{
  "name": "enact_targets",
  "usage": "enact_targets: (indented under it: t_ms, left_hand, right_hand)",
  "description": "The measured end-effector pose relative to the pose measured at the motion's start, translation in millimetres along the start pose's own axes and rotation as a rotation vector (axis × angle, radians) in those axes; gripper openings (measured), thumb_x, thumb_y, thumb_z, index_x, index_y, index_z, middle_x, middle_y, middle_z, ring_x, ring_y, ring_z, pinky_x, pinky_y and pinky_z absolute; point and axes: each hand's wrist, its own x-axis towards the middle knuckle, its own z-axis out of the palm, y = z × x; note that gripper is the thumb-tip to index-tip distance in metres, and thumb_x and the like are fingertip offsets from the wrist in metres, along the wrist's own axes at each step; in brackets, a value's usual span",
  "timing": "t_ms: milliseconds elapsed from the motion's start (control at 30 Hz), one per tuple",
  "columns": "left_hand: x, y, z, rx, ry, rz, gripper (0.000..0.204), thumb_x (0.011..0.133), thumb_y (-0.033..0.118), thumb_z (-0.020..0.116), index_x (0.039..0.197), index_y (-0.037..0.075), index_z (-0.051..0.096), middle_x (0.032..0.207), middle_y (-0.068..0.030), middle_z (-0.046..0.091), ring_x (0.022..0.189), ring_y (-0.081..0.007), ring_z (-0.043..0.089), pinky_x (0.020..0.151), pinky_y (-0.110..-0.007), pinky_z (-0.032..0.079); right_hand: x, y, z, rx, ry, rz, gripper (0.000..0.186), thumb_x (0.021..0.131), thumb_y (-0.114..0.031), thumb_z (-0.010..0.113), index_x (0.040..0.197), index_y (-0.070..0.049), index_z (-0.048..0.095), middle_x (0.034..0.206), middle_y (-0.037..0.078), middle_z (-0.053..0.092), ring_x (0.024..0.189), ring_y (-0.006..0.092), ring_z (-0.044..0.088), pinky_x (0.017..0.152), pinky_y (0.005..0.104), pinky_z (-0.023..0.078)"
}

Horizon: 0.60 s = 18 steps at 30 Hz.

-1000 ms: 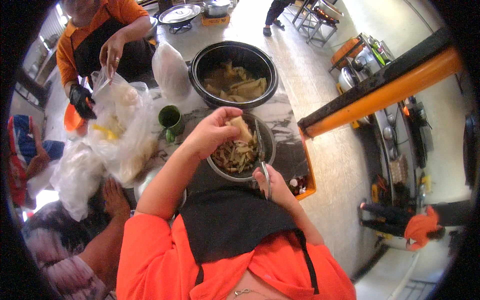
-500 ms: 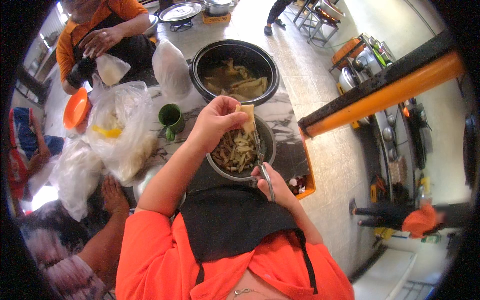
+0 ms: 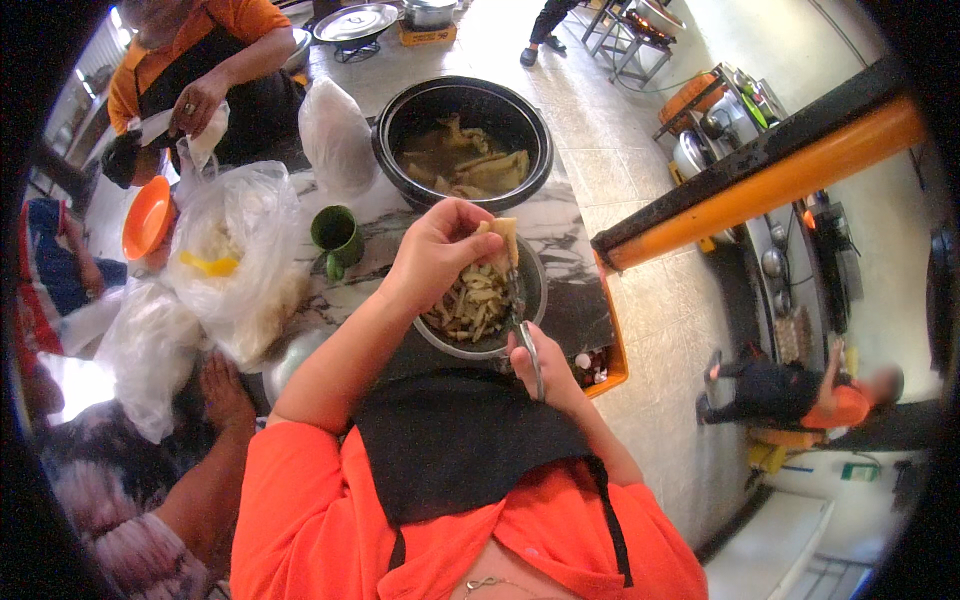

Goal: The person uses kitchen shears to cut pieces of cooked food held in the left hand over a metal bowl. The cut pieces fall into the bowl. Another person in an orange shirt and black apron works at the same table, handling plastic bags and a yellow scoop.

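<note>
So, left hand (image 3: 445, 250) pinches a pale piece (image 3: 507, 236) above the bowl (image 3: 541, 288), right hand (image 3: 556, 378) gripping scissors (image 3: 519, 320) by the handles. Loads of strips (image 3: 474, 305) already in the bowl; I'd guess the bigger chunks (image 3: 497, 172) in the pot (image 3: 547, 150) beyond it are left.

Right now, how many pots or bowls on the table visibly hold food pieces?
2: the black pot, farther away, and the grey bowl below the left hand. A silvery round object, partly hidden by the left forearm, may be another.

No legible text or signs.
</note>
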Motion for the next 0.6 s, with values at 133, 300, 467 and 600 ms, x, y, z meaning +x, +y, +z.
enact_targets:
  t_ms: [133,300,467,600]
  left_hand:
    - [1,-1,0,-0.033,-0.017,-0.014,0.02,0.08,0.007,0.067,0.096,0.004,0.055,0.083,-0.0022,0.059,0.072,-0.0094,0.055,0.066,-0.023,0.046]
    - [-1,0,0,0.012,-0.082,-0.031,0.02,0.08,0.007,0.068,0.094,0.003,0.055,0.084,-0.0025,0.06,0.075,-0.0092,0.057,0.068,-0.023,0.047]
    - [-9,-3,7,0.113,-0.132,-0.12,0.019,0.079,0.006,0.067,0.093,0.002,0.055,0.083,-0.0021,0.06,0.075,-0.0091,0.058,0.069,-0.023,0.048]
    - [-9,-3,9,0.035,-0.128,-0.088,0.019,0.079,0.006,0.067,0.094,0.0,0.055,0.08,-0.0032,0.06,0.073,-0.0078,0.058,0.065,-0.022,0.048]
  right_hand:
    - [-1,1,4,-0.038,0.064,0.0,0.056,0.086,-0.06,0.043,0.082,-0.005,0.048,0.066,0.011,0.049,0.062,0.0283,0.052,0.059,0.036,0.042]
    - [-2,9,3,-0.035,0.052,-0.003,0.057,0.083,-0.062,0.046,0.082,-0.005,0.047,0.066,0.013,0.05,0.063,0.0304,0.054,0.059,0.0377,0.043]
    - [-2,13,6,-0.073,0.124,-0.088,0.056,0.081,-0.061,0.05,0.083,-0.005,0.047,0.067,0.013,0.05,0.064,0.033,0.054,0.059,0.0382,0.044]
    - [-4,6,4,-0.066,0.104,0.043,0.055,0.082,-0.061,0.05,0.082,-0.006,0.048,0.07,0.013,0.051,0.066,0.0331,0.054,0.061,0.0385,0.044]
